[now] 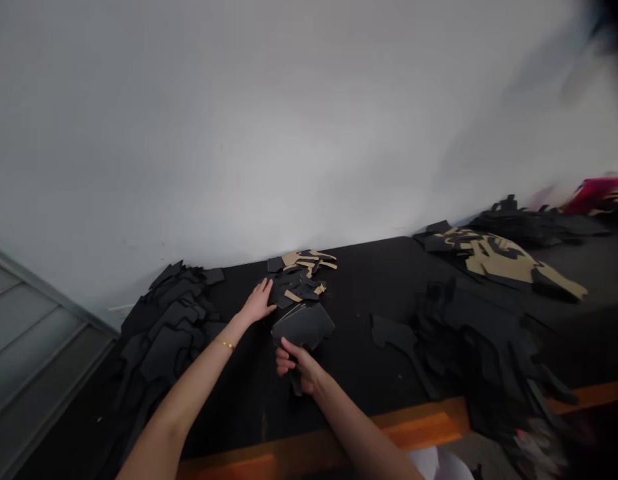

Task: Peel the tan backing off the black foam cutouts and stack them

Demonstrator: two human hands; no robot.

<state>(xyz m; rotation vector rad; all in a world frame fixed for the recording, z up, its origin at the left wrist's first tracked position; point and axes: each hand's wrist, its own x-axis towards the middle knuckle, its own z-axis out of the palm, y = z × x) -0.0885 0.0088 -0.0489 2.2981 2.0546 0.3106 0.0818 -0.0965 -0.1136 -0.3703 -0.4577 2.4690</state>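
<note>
My right hand [303, 368] is closed round the narrow end of a small stack of flat black cut-out pieces [303, 327], thumb on top, the wide part pointing away from me. My left hand [259, 302] is open, its fingers stretched out at the left edge of a pile of small black and tan pieces [301, 287]. Whether its fingertips touch that pile I cannot tell. A gold bracelet [225, 344] circles my left wrist.
A heap of black cut-outs [173, 327] lies on the black table [359, 280] at left. More black pieces [469, 327] are spread at right, some over the wooden front edge [423, 430]. Tan pieces [503, 260] lie behind them. A pale wall [289, 133] stands behind the table.
</note>
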